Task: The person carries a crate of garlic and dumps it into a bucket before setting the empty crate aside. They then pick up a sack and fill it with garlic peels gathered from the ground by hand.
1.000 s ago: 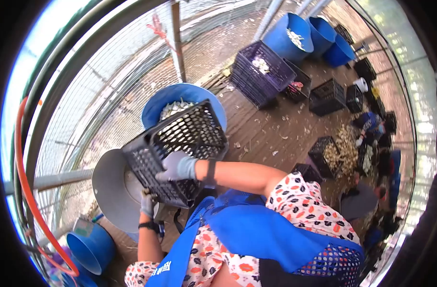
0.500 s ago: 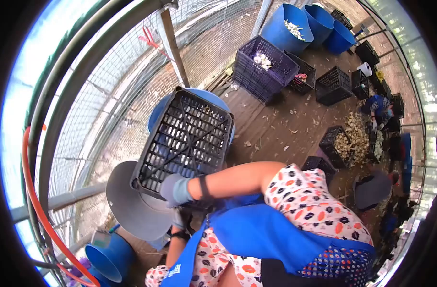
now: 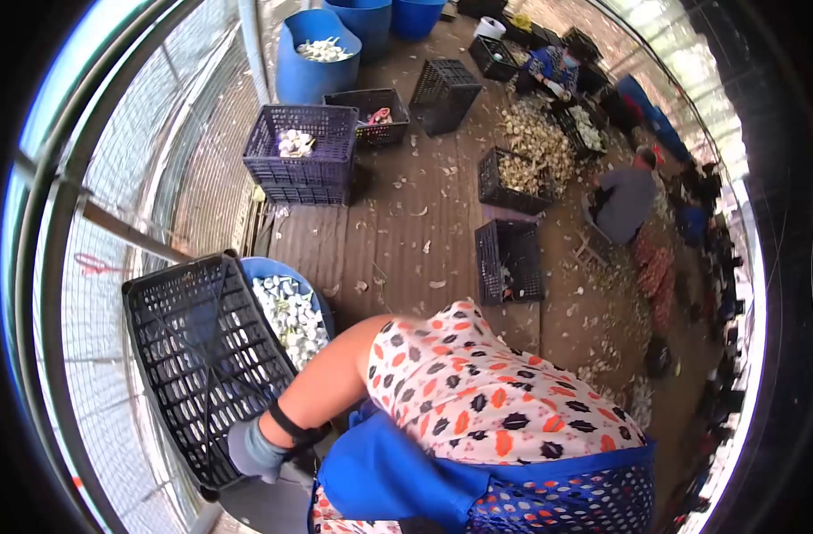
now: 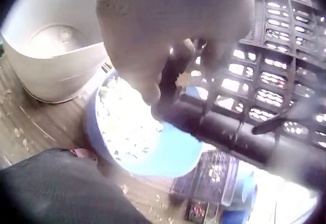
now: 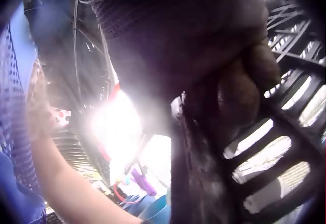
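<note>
A black slatted plastic crate (image 3: pixel 213 365) is tipped over beside a blue tub (image 4: pixel 178 155), its ribbed underside towards the head camera. White garlic bulbs (image 3: pixel 288 313) lie in the tub. My gloved right hand (image 3: pixel 256 451) grips the crate's near end, its fingers curled at the slots in the right wrist view. My gloved left hand (image 4: pixel 175 22) is curled round the crate's rim bar, hanging over the tub's edge. The head view does not show that left hand.
A grey bucket (image 4: pixel 61 78) stands beside the tub. Purple crates (image 3: pixel 300 182) with some bulbs and a blue bin (image 3: pixel 317 80) of garlic stand farther off. Another person (image 3: pixel 553 71) sits by a heap of bulbs (image 3: pixel 540 142). Mesh netting (image 3: pixel 104 294) walls the left side.
The crate has turned from showing its inside to showing its underside, then swung left, uncovering the garlic in the tub. The head view has swung right, and the left hand has left it.
</note>
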`<state>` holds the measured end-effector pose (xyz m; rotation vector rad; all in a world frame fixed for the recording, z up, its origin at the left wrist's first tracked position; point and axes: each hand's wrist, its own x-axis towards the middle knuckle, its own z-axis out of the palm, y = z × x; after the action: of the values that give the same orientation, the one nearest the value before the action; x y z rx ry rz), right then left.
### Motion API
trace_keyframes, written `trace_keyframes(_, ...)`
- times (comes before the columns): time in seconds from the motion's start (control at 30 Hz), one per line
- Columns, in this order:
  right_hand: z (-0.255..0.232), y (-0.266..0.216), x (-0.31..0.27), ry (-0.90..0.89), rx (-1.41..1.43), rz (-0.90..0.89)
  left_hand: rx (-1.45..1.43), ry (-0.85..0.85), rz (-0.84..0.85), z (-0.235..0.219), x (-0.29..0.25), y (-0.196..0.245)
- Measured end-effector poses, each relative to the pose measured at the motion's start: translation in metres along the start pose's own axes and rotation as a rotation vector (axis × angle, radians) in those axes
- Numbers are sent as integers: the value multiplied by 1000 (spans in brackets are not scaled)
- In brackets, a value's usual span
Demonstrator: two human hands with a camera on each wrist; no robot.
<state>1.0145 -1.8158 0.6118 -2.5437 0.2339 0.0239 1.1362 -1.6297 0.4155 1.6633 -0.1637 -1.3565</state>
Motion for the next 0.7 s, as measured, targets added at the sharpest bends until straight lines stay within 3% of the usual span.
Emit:
trace_keyframes(0.07, -27, 23, -18, 10, 79, 70, 43, -2, 20, 7, 0, 18)
trace_keyframes(0.2, -36, 46, -50, 124, 61, 178, 102, -20, 95, 29, 1, 49)
trace_keyframes(0.4, -35, 63, -139, 479, 206, 465, 231, -172, 235, 95, 1, 96)
trace_keyframes(0.53, -12, 85, -228, 783, 351, 760, 356, -417, 305, 171, -3, 119)
trace_keyframes(0.7, 76, 89, -345, 1079, 492, 1045, 475, -820, 217, 266, -6, 99)
